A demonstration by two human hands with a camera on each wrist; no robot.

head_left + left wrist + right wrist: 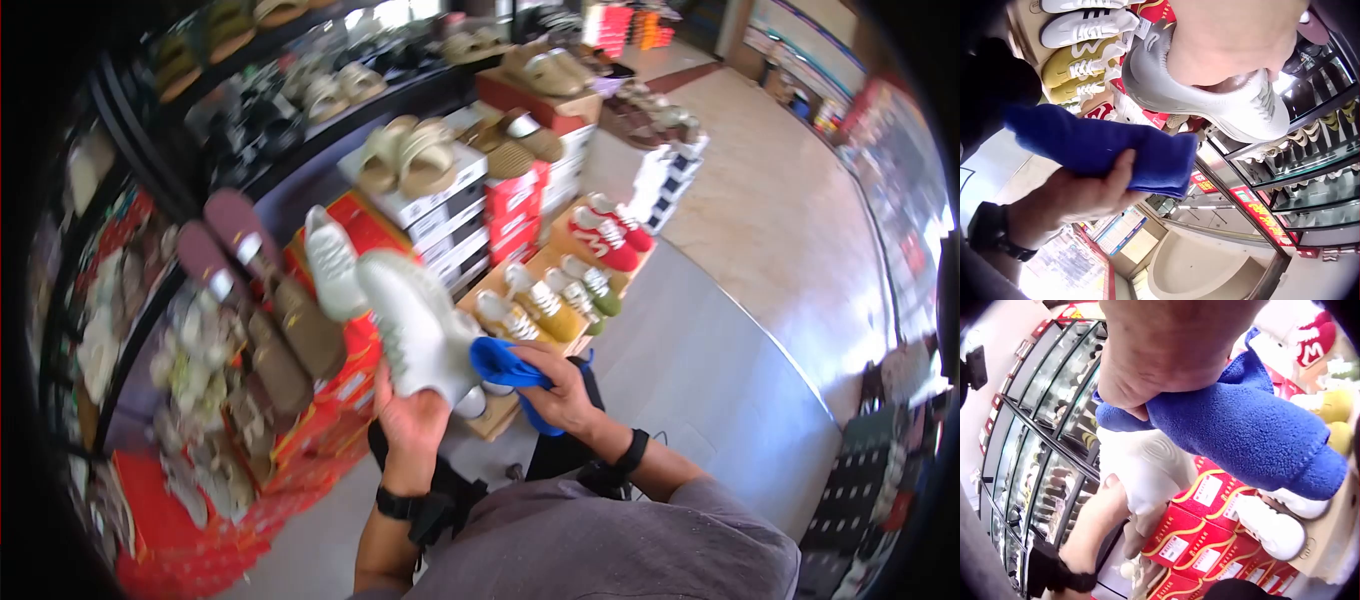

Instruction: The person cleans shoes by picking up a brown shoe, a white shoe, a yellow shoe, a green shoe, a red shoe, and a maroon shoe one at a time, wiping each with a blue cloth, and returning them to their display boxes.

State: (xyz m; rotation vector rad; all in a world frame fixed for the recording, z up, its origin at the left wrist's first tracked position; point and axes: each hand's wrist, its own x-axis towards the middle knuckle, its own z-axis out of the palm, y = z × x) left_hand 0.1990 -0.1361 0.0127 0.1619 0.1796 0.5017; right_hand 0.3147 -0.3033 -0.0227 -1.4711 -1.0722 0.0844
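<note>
My left hand (412, 425) grips a white sneaker (410, 325) and holds it up in front of the body. In the left wrist view the fingers reach into the opening of the shoe (1229, 112). A bunched blue cloth (508, 362) hangs from my right hand (562, 392), close beside the sneaker's heel. The right wrist view shows the fleecy cloth (1241, 431) overlapping part of the shoe. Another white sneaker (333, 262) stands on a red box just beyond the held one.
Yellow sneakers (548, 308), green ones (597, 287) and red ones (605, 240) line a low stand ahead. Beige slippers (405, 158) sit on stacked shoeboxes (450, 225). Brown shoes (280, 355) and shelving (140, 150) fill the left. Grey floor (700, 340) stretches to the right.
</note>
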